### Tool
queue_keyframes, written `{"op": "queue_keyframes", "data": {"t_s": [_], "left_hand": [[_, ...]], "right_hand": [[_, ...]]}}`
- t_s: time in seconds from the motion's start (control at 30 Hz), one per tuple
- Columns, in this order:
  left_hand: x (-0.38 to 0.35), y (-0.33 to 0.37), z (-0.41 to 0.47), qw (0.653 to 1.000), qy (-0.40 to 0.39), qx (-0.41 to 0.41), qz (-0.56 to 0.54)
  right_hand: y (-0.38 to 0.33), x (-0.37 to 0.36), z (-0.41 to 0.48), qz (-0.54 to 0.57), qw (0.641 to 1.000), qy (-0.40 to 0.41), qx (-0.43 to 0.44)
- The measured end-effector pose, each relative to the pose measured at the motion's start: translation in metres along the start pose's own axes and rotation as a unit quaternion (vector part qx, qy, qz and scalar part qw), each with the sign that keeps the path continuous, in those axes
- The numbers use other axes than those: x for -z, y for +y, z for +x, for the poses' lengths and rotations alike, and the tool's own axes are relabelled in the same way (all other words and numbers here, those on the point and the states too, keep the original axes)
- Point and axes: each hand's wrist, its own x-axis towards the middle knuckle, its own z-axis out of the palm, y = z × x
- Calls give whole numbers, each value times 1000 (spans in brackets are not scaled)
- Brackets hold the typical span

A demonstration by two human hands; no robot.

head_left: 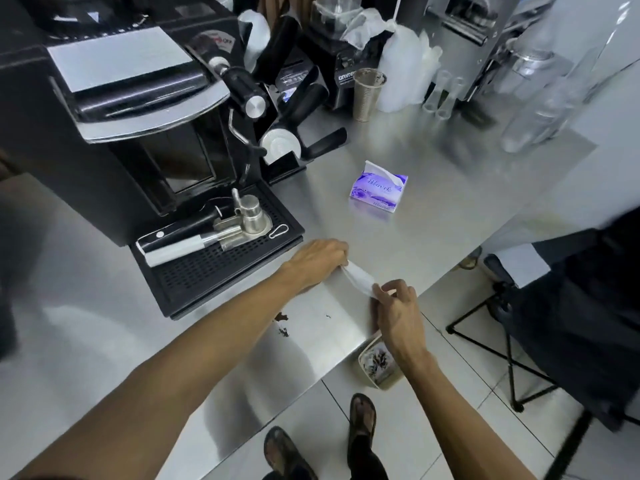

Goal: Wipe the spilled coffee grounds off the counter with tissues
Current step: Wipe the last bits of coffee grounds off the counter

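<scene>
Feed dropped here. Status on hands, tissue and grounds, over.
Left hand and right hand pinch one tissue stretched between them. Coffee grounds unwiped on counter, near its front edge. Nothing blocks them.

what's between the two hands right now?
A white tissue, stretched: left hand pinches one end, right hand the other. Seen in the head view.

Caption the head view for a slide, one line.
Left hand and right hand stretch a white tissue over the steel counter, coffee grounds unwiped nearby, tissue pack behind.
</scene>
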Motion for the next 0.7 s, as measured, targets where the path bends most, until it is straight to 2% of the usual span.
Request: {"op": "queue_keyframes", "data": {"t_s": [0.17, 0.23, 0.37, 0.53, 0.7], "left_hand": [[7, -14, -27, 998, -15, -13, -55], [3, -28, -45, 999, -13, 3, -43], [-5, -54, -85, 999, 19, 9, 48], [-22, -68, -140, 977, 52, 7, 208], [-44, -69, -182, 979, 120, 76, 144]], "right_hand": [[-74, -15, -40, 26, 998, -8, -59], [-99, -22, -44, 45, 996, -12, -73], [-132, -34, -49, 56, 998, -10, -33], [-144, -38, -46, 68, 997, -25, 33], [-131, -37, -44, 92, 987, -73, 106]]}}
